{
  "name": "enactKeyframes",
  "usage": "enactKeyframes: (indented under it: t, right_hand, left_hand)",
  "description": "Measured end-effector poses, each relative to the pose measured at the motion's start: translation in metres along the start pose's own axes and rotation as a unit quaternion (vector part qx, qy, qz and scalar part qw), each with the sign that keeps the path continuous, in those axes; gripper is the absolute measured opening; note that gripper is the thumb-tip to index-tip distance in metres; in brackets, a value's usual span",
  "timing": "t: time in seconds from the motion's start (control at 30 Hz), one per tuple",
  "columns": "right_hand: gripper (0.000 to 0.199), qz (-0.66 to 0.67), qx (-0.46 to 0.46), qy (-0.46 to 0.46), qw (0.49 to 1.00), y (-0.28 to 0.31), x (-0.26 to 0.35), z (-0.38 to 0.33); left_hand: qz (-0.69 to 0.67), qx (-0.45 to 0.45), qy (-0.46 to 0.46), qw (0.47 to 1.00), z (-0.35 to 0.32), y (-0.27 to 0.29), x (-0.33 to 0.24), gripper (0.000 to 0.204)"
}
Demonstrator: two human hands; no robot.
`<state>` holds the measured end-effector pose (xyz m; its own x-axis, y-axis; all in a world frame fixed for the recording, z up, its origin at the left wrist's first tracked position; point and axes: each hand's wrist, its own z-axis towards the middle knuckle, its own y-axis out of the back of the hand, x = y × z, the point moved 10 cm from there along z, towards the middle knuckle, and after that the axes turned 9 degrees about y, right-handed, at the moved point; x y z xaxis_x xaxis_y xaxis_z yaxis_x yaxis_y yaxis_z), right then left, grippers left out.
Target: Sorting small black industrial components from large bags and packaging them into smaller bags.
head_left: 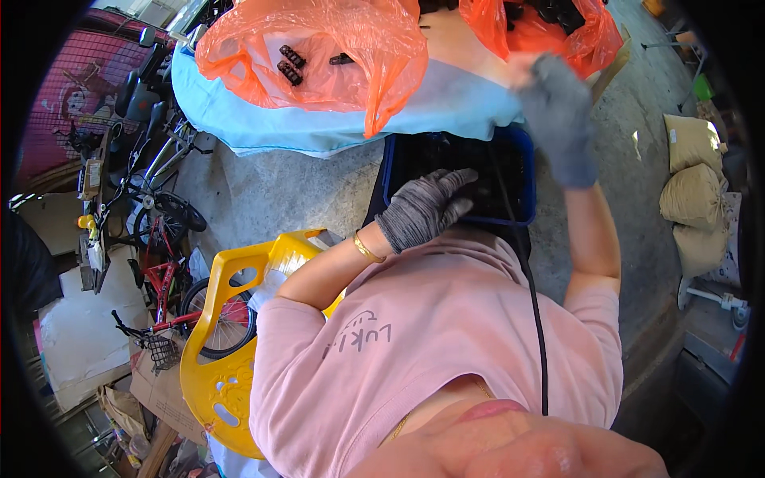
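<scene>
My left hand (426, 209), in a grey knit glove, hovers over the near left part of a blue bin (529, 209) with its fingers spread and nothing visible in them. Dark contents fill the bin; their kind is too dim to make out. My right hand (560, 119), gloved too, is raised at the table's right edge beside an orange plastic bag (603, 49) that holds black pieces. Motion smears its fingers, so a grip cannot be made out. Another orange plastic bag (335, 36) lies spread out on the left, with small black ribbed parts (290, 73) on it.
A light blue cloth (263, 127) covers the table. At left stand a yellow plastic chair (209, 342), a red bicycle (163, 291) and a dark folding bike (143, 103). Stuffed tan sacks (692, 195) are stacked at right. A black cord (535, 311) runs down my front.
</scene>
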<state>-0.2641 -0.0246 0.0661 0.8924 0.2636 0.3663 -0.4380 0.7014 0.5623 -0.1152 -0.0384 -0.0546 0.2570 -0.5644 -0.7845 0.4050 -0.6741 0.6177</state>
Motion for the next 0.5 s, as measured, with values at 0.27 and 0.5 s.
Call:
enactKeyframes:
  t: [0.27,0.5]
  right_hand:
    - [0.027,-0.195,0.111,-0.017,0.974,-0.026,-0.115,0.037]
    - [0.028,-0.259,0.204,0.009,0.944,-0.040,-0.123,0.051]
  left_hand:
    - [0.069,-0.123,0.135,0.981,-0.012,0.100,0.046,0.019]
    - [0.279,-0.318,-0.055,0.904,0.045,0.201,-0.008,0.016]
